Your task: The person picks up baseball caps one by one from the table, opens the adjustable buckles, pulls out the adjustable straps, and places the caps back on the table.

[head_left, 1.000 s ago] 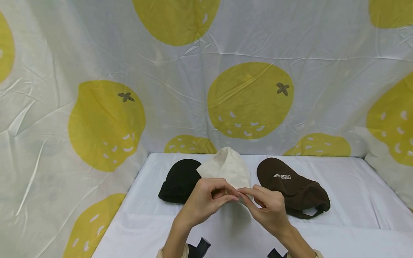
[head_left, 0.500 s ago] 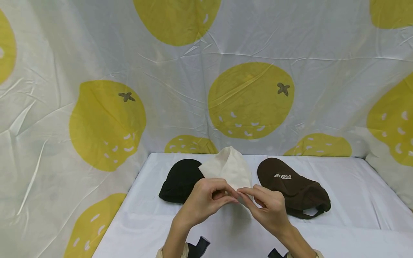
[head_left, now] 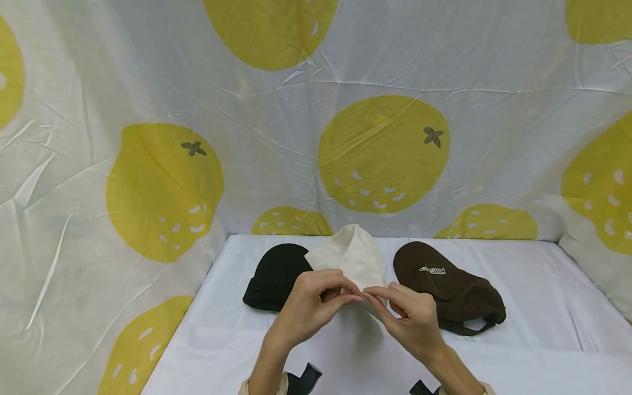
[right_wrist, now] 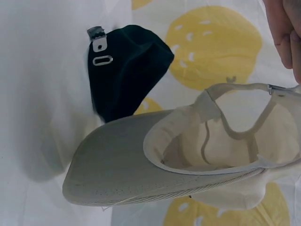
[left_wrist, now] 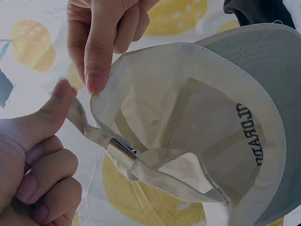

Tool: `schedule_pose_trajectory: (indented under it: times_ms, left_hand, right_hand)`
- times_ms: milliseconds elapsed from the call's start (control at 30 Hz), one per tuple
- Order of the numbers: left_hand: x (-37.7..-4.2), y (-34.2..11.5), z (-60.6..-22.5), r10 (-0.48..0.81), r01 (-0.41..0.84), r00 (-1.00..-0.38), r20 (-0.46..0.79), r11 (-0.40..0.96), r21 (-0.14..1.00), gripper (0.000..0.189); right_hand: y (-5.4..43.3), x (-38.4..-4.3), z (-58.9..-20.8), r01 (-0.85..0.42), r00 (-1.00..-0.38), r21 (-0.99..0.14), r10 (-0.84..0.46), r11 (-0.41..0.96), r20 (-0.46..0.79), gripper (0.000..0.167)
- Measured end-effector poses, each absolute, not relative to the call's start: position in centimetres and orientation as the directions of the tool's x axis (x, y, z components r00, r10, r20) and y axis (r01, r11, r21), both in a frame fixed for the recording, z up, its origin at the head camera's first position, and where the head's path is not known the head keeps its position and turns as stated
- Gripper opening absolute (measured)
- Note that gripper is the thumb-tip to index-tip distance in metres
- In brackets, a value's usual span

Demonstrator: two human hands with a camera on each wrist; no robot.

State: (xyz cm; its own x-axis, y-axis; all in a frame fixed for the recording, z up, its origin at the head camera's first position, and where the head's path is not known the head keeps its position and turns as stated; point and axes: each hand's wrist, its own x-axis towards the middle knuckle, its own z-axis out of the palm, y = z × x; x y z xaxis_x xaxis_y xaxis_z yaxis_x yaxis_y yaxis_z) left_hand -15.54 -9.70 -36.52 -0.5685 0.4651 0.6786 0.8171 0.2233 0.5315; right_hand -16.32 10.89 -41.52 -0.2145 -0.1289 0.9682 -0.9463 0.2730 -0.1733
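A cream-white baseball cap (head_left: 350,255) is held above the table between both hands, its inside showing in the left wrist view. My left hand (head_left: 312,302) and right hand (head_left: 413,314) meet at its near edge, thumb and fingertips pinched together. The left wrist view shows the back strap (left_wrist: 176,186) with a metal buckle (left_wrist: 123,151). There, one hand pinches the strap's loose end while fingers from above hold the cap's edge beside it. The grey-looking brim (right_wrist: 113,162) extends left in the right wrist view. In the head view, the hands hide the strap.
A black brimless hat (head_left: 276,277) lies on the white-covered table (head_left: 533,296) left of the hands. To their right lies a brown baseball cap (head_left: 444,285) with white lettering. Behind the table hangs a lemon-print cloth (head_left: 271,137).
My left hand has shifted slightly up and left, its fingertips drawing a little away from the right ones. The cap has moved slightly to the right; the right hand looks still.
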Motion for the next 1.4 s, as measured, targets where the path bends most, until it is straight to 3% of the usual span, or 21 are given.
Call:
schedule_pose_trajectory:
  times_ms: [300,567,833,1400]
  left_hand:
    - [-15.5,-9.5,-36.4,0.437,0.824,-0.558,0.705,0.196,0.531,0.007]
    - [-15.5,-9.0,-36.6,0.448,0.843,-0.514,0.732,0.105,0.528,0.008]
    - [-15.5,-8.7,-36.8,0.452,0.814,-0.539,0.711,0.063,0.578,0.007]
    - [-15.7,-9.8,-36.3,0.292,0.787,-0.605,0.741,0.076,0.612,0.010]
  right_hand:
    - [10.7,-16.3,-41.0,-0.945,-0.151,-0.113,-0.102,0.308,0.983,0.028]
    - [10.4,-16.3,-40.6,-0.945,-0.085,-0.051,-0.090,0.322,0.992,0.029]
    - [10.4,-16.4,-40.8,-0.958,-0.085,-0.057,-0.089,0.282,0.992,0.028]
    - [10.3,-16.1,-40.3,-0.941,-0.100,-0.074,-0.062,0.329,0.993,0.031]
